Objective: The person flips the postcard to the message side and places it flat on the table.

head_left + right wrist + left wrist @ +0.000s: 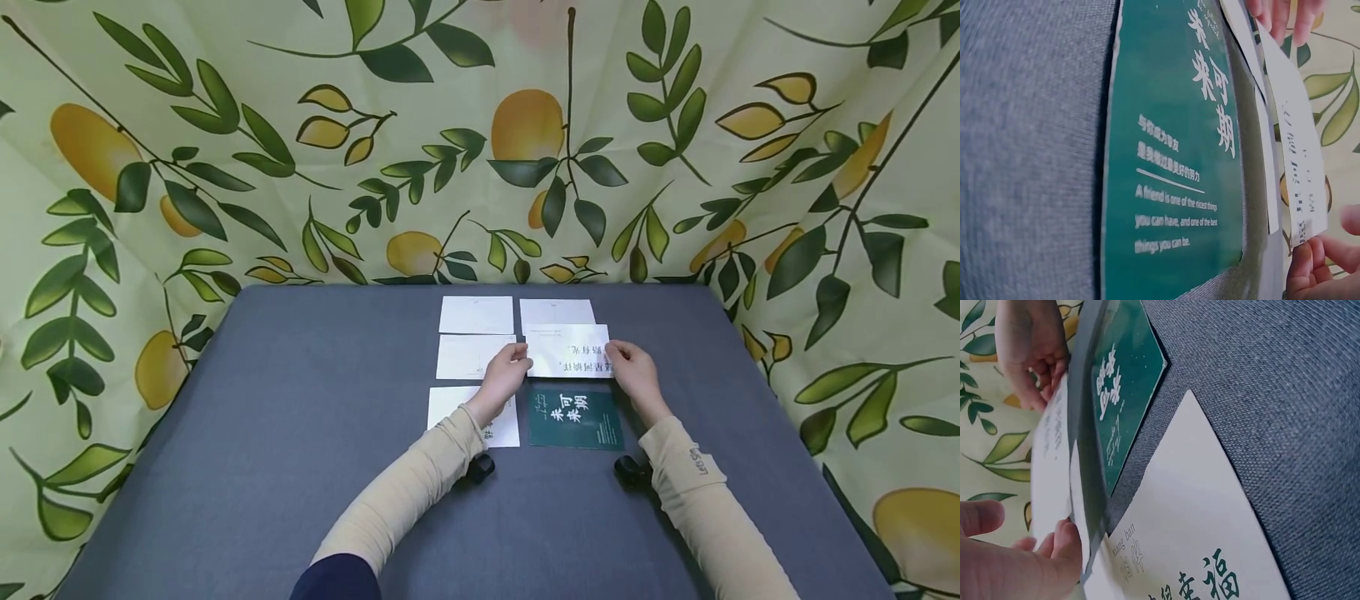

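Note:
A white card (562, 354) with dark Chinese characters, upside down in the head view, is held raised above the table. My left hand (506, 372) holds its left edge; in the left wrist view the fingers (1065, 545) are at the card's edge. The right hand (633, 372) grips the opposite edge, its fingertips (1310, 255) against the card's corner in the right wrist view. A green card (575, 419) with white lettering lies just in front of the raised one. Beneath my left forearm is another white card (1194, 500) with green characters, partly hidden in the head view.
More white cards lie behind and to the left: a back-left card (476, 315), a back-right card (557, 311) and a middle-left card (468, 357). They rest on a grey cloth-covered table (300, 433). A leaf-and-fruit patterned curtain (450, 125) surrounds its back and sides.

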`<state>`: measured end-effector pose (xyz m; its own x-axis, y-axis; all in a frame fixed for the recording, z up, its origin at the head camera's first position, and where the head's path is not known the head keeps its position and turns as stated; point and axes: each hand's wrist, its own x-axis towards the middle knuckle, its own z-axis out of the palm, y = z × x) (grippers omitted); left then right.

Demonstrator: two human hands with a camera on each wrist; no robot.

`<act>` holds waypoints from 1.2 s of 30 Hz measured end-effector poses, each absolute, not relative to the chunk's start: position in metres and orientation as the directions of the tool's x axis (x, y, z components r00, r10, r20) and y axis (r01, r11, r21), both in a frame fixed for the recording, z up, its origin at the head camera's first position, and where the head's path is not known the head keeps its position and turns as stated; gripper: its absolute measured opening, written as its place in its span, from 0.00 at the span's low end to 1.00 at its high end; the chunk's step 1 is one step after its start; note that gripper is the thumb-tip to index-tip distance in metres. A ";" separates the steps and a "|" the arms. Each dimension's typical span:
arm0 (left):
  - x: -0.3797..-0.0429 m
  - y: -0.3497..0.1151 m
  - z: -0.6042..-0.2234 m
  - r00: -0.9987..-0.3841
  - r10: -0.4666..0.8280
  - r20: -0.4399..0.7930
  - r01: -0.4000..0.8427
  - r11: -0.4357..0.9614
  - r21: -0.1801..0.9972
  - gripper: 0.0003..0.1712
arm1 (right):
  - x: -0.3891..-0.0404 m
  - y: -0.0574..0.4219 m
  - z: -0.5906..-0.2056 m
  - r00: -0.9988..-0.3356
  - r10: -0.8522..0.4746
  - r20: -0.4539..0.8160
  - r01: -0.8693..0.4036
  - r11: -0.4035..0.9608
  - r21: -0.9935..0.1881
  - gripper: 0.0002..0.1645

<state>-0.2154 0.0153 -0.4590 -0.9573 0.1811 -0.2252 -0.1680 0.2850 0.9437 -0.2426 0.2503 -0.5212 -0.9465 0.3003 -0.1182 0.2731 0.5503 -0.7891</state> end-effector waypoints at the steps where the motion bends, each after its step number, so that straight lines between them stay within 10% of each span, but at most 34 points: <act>1: -0.216 0.015 -0.459 -0.959 0.175 -0.222 -0.167 0.283 0.944 0.26 | -0.246 0.253 -0.528 -0.942 0.316 -0.110 0.275 0.546 -0.791 0.39; 16: -0.219 0.017 -0.457 -0.980 0.150 -0.130 -0.092 0.238 0.967 0.30 | -0.255 0.251 -0.535 -0.903 0.427 -0.060 0.235 0.372 -0.898 0.51; 26: -0.221 0.012 -0.465 -0.977 0.177 -0.115 -0.077 0.209 0.975 0.40 | -0.249 0.258 -0.539 -0.892 0.450 -0.053 0.251 0.395 -0.883 0.36; 36: -0.222 0.015 -0.467 -0.975 0.185 -0.123 -0.062 0.304 0.951 0.28 | -0.245 0.260 -0.535 -0.910 0.407 -0.081 0.233 0.340 -0.911 0.26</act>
